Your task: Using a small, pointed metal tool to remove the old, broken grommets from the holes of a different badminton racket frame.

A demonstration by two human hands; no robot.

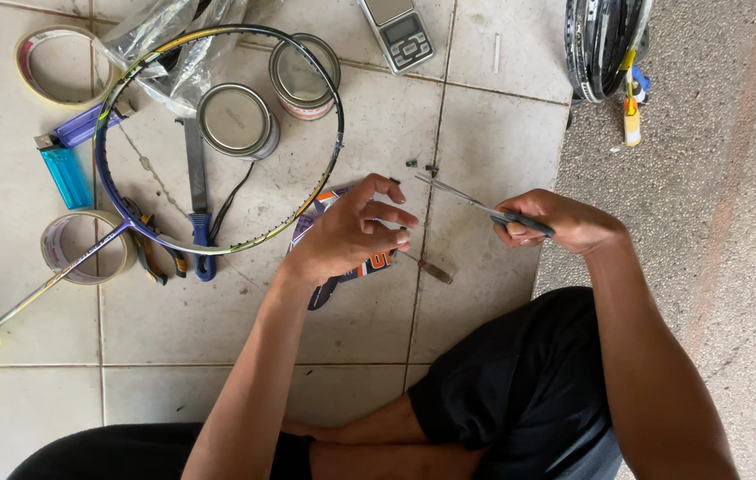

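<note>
1. Pale floor tiles [218,329] with dark grout meet rough grey concrete [716,178] on the right.
2. The right hand [556,222] is closed around scissors [476,206], their blades pointing left.
3. The left hand [356,233] pinches something tiny (too small to tell).
4. An unstrung racket frame [218,142] lies on the tiles, ringing two tins [236,120].

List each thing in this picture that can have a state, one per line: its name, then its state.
Left hand: raised, fingertips pinched together on something too small to tell.
Right hand: closed around scissors.
Scissors: held, blades pointing toward the left hand.
Racket frame: unstrung, flat on the tiles.
Two tins: upright, lids on.
Lighter: lying flat.
Pocket scale: lying flat, display blank.
Pliers: lying under the racket throat.
</note>
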